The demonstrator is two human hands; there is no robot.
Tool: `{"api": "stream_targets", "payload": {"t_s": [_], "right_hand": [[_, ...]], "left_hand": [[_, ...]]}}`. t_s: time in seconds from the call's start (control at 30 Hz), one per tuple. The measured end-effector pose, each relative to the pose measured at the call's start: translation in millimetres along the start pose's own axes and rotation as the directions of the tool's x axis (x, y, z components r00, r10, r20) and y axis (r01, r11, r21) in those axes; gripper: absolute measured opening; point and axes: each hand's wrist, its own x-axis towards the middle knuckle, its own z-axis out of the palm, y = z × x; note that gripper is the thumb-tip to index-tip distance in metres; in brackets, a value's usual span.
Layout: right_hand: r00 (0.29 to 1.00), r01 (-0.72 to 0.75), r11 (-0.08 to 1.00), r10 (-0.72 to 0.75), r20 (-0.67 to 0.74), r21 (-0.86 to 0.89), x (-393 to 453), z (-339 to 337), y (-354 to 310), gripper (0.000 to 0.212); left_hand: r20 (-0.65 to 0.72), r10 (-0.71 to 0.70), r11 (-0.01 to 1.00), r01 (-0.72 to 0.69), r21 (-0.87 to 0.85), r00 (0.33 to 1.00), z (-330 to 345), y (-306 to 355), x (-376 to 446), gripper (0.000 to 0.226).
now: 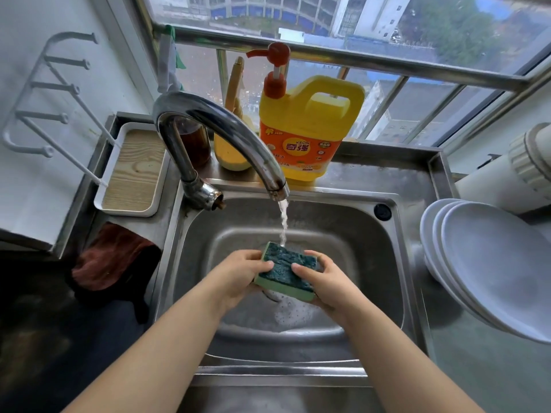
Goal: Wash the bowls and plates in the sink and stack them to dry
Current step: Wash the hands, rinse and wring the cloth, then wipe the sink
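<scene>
Over the steel sink point(369, 251) I hold a green sponge point(284, 271), dark scouring side up, with both hands. My left hand point(238, 271) grips its left end, thumb on top. My right hand point(326, 278) grips its right end, thumb on the scouring pad. Water runs from the chrome tap point(226, 135) onto the sponge's far edge. Foam lies on the basin floor below. Several white plates point(495, 263) lean stacked on the counter to the right of the sink. No dishes show in the basin.
A yellow dish-soap jug point(307, 129) with a red pump stands behind the sink on the ledge. A white tray point(131, 171) with a wooden base sits at the left, a brown cloth point(113, 260) below it. A white rack point(47, 93) hangs on the left wall.
</scene>
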Motion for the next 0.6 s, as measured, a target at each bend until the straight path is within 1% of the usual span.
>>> {"api": "stream_targets", "payload": {"t_s": [0.03,0.07,0.1,0.13,0.17,0.2,0.23,0.27,0.3,0.33,0.37,0.4,0.43,0.5,0.57,0.6], "right_hand": [[1.000,0.019,0.999,-0.019,0.000,-0.030,-1,-3,3,0.056],[0.998,0.063,0.986,-0.067,-0.019,-0.153,-2,-5,4,0.063],[0.988,0.123,0.928,-0.147,-0.044,-0.352,-3,-6,4,0.069],[0.967,0.185,0.819,-0.252,-0.051,-0.543,-5,-7,3,0.073],[0.931,0.255,0.687,-0.366,-0.020,-0.680,-10,-7,1,0.075],[0.889,0.324,0.558,-0.455,0.045,-0.764,-14,-6,0,0.077],[0.851,0.381,0.431,-0.509,0.128,-0.818,-17,-4,-1,0.080],[0.827,0.410,0.304,-0.521,0.210,-0.860,-20,0,-3,0.085],[0.823,0.411,0.196,-0.500,0.270,-0.891,-22,4,-2,0.090],[0.829,0.398,0.119,-0.471,0.301,-0.910,-23,9,-1,0.094],[0.835,0.390,0.097,-0.456,0.307,-0.916,-23,12,0,0.096],[0.845,0.383,0.136,-0.450,0.288,-0.914,-24,15,1,0.094],[0.857,0.382,0.232,-0.450,0.249,-0.894,-26,17,0,0.089],[0.906,0.363,0.518,-0.390,0.164,-0.774,-30,19,-2,0.068],[0.959,0.276,0.768,-0.261,0.112,-0.578,-32,21,-2,0.043],[0.980,0.201,0.871,-0.176,0.097,-0.448,-32,21,-3,0.034]], "left_hand": [[-0.007,0.012,0.999,-0.012,-0.031,1.000,-1,-2,-1,0.020],[-0.021,0.019,0.998,-0.020,-0.058,1.000,-3,-3,-3,0.022],[-0.036,0.022,0.997,-0.025,-0.068,0.999,-3,-4,-5,0.024],[-0.047,0.024,0.997,-0.027,-0.066,0.999,-4,-5,-6,0.024],[-0.051,0.028,0.998,-0.030,-0.054,0.998,-5,-6,-6,0.024],[-0.053,0.033,0.998,-0.035,-0.045,0.998,-6,-8,-6,0.023],[-0.053,0.041,0.998,-0.044,-0.045,0.998,-7,-9,-6,0.023],[-0.048,0.053,0.997,-0.055,-0.051,0.997,-7,-10,-7,0.022],[-0.045,0.067,0.996,-0.069,-0.057,0.997,-7,-12,-8,0.022],[-0.048,0.080,0.995,-0.083,-0.055,0.996,-7,-13,-10,0.022],[-0.057,0.092,0.994,-0.095,-0.046,0.994,-7,-14,-12,0.022],[-0.065,0.103,0.993,-0.106,-0.045,0.993,-8,-16,-14,0.022],[-0.070,0.111,0.992,-0.115,-0.053,0.991,-10,-18,-16,0.024],[-0.115,0.122,0.990,-0.129,-0.056,0.986,-19,-22,-19,0.026],[-0.217,0.138,0.989,-0.147,-0.026,0.966,-31,-26,-21,0.021],[-0.251,0.149,0.987,-0.157,-0.013,0.957,-36,-27,-22,0.017]]}}
